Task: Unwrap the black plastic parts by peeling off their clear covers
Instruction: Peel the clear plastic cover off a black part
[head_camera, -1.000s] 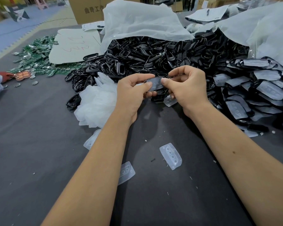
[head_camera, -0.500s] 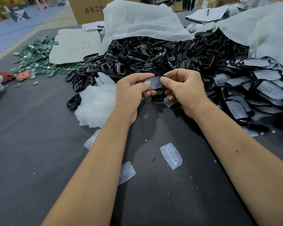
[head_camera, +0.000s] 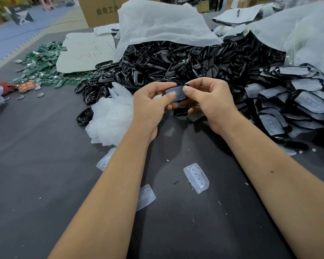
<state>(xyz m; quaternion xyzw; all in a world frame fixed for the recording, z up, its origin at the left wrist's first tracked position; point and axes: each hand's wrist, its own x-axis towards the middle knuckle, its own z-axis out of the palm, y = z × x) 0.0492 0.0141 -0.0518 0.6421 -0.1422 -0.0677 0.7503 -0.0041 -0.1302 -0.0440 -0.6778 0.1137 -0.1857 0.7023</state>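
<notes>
Above the dark table, my left hand (head_camera: 151,107) and my right hand (head_camera: 209,101) together hold one black plastic part with its clear cover (head_camera: 177,94) facing up. Both thumbs press on the cover's top and the fingers curl underneath. A large heap of bare black parts (head_camera: 176,60) spills from an open white bag behind the hands. At the right lies a pile of covered black parts (head_camera: 297,105). A mound of peeled clear covers (head_camera: 110,118) sits just left of my left hand.
Loose clear covers lie on the dark table (head_camera: 36,165): one (head_camera: 196,178) between my forearms, another (head_camera: 145,197) beside the left forearm. Green circuit boards (head_camera: 43,68) and a paper sheet (head_camera: 86,51) lie at the back left. Cardboard boxes stand behind.
Both hands stay together on the same part. The thumbs have shifted slightly on the cover, and the part sits a little higher and flatter.
</notes>
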